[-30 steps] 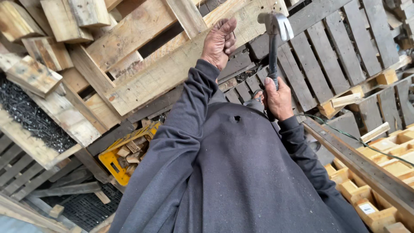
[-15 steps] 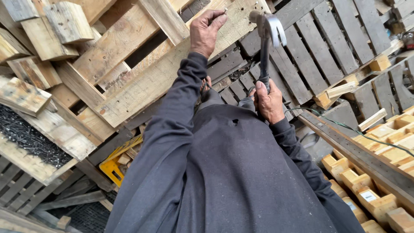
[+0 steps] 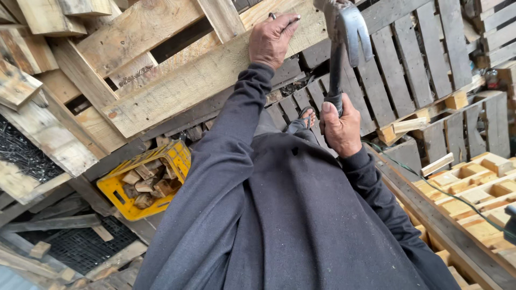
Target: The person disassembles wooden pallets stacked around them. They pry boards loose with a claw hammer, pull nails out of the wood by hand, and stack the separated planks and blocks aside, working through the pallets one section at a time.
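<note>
Hammer (image 3: 344, 48) is raised at twelve o'clock, its dark handle gripped low down by the right hand (image 3: 339, 128), fingers wrapped tight around the grip and thumb laid up along it. Its metal head is seen at the top edge of the view, claw curving down toward one o'clock. At eleven o'clock the left hand (image 3: 273, 40) is pressed against the pale plank (image 3: 199, 80) of a wooden pallet (image 3: 134, 32), fingers bunched together at the plank's upper edge; something small and dark is pinched at the fingertips (image 3: 287, 20), though what it is cannot be told. Hammer head and left hand are held near each other, not touching. Both arms are covered by dark sleeves (image 3: 226, 139), and the lower middle of the view is filled by the same dark garment. A sandalled foot (image 3: 306, 118) is glimpsed between the two arms, on grey slats. At eight o'clock a yellow plastic crate (image 3: 115, 196) is seen, filled with short wood offcuts (image 3: 148, 182). Grey weathered pallets (image 3: 419, 64) are stacked at one to two o'clock, and at four o'clock a row of fresh light-wood blocks (image 3: 473, 188) is laid out, crossed by a thin dark cable (image 3: 430, 185)
</note>
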